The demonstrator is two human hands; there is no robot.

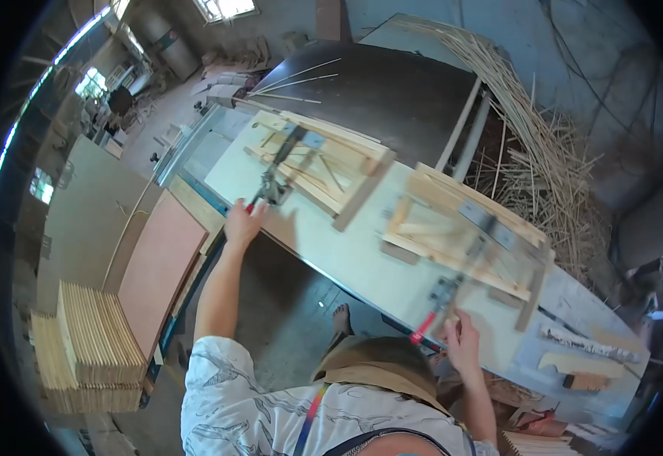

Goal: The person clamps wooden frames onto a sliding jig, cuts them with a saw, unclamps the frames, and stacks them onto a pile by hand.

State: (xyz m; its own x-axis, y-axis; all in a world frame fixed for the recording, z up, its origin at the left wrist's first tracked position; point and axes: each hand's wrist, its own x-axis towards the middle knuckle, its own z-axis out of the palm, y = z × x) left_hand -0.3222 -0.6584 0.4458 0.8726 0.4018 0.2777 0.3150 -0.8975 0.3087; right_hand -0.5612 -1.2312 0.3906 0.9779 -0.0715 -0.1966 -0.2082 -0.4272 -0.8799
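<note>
Two wooden jigs lie on a pale board [324, 232] on the workbench. The left jig [312, 163] carries a toggle clamp [272, 184] with a red handle. My left hand [244, 223] is at that red handle, its fingers bent around the end. On the right jig [468, 235] sits another toggle clamp [444, 292], its red handle [423, 328] pointing down toward my body. My right hand [462, 334] is just right of this handle, at the board's front edge, fingers partly curled; whatever lies between them is too blurred to tell.
Stacked thin wooden pieces [100, 342] stand at the lower left beside a pinkish panel [163, 266]. A dark tabletop [377, 95] lies behind the bench. Wood strips [552, 190] pile up at the right. A brush [584, 380] rests at the bench's right end.
</note>
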